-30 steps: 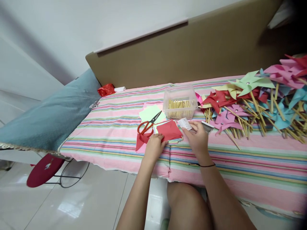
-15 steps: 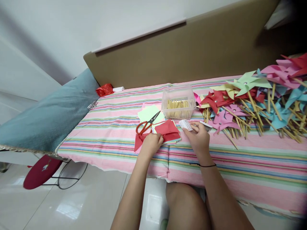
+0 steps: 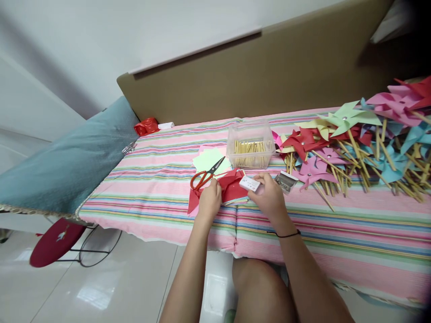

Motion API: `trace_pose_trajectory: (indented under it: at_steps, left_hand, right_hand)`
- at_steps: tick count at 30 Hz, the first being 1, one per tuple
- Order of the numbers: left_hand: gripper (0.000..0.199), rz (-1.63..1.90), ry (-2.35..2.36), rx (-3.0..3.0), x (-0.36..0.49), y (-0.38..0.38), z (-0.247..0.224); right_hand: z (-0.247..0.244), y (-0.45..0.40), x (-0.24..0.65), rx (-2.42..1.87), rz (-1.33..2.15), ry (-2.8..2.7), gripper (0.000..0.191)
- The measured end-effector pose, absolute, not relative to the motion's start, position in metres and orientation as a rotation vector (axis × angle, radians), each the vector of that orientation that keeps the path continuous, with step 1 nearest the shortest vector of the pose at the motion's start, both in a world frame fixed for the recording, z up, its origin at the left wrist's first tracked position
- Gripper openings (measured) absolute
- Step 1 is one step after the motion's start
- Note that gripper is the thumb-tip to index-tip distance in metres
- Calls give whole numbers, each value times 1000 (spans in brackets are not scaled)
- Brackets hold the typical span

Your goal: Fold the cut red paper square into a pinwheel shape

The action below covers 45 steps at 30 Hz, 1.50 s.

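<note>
Between the fingers of my right hand (image 3: pixel 269 195) is a small white box (image 3: pixel 249 183), held over the right end of the red paper (image 3: pixel 233 190). My left hand (image 3: pixel 211 197) pinches the red paper, which is partly folded and lies on a stack of coloured sheets. Orange-handled scissors (image 3: pixel 208 173) rest just beyond my left hand, partly on pale green paper (image 3: pixel 210 159). An open small case (image 3: pixel 286 181) with tiny pieces in it sits to the right of my right hand.
A clear plastic box (image 3: pixel 251 159) of short sticks stands behind the papers. Finished paper pinwheels (image 3: pixel 311 170) on sticks pile up at the right. A red bag (image 3: pixel 147 126) lies at the back left. A red stool (image 3: pixel 57 242) stands on the floor.
My right hand has moved left with the white box, uncovering the open case. My left hand has shifted slightly up, and the red paper has been lifted or folded more.
</note>
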<state>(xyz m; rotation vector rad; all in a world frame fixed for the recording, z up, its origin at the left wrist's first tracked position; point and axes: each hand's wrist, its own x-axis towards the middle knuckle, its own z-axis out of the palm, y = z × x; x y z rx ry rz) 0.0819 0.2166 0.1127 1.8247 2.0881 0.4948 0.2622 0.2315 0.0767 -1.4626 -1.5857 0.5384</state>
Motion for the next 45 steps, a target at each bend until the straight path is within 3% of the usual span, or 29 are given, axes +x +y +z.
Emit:
trace_pose_trajectory:
  at_steps: [9,13,21,24,29,36,39,42,45]
  left_hand:
    - [19,638,2059,1757,82,221,121]
    - [28,778,2123,1722,79,215,130]
    - [27,1490,1781,1611,78,164,141]
    - [28,1613,1636,1740,86,135,145]
    - [36,1467,1302,2209,100,82,151]
    - [34,1341,1045,2245,117,17,159]
    - [23,1382,1145,2079,119,-2,166]
    - [10,1392,1367,1771,123,-14,174]
    - [31,1346,1419,1381,131,-21,182]
  right_hand:
    - [65,238,227,-1454,526,-1782,33]
    - [63,238,221,-1451,537,-1794,35]
    - [76,229,230,-1358,597,-1691,30]
    - [93,204,253,-1205,853,-1428,34]
    - [128,132,292,-938,1623,-864,61]
    - [162,52,317,-1083,1472,-729,72]
    - [166,33,326,-1055,1392,-688,66]
    - [166,16,335,-1070,1249,-751,46]
    - [166,-3,343,-1082,987,-984,18]
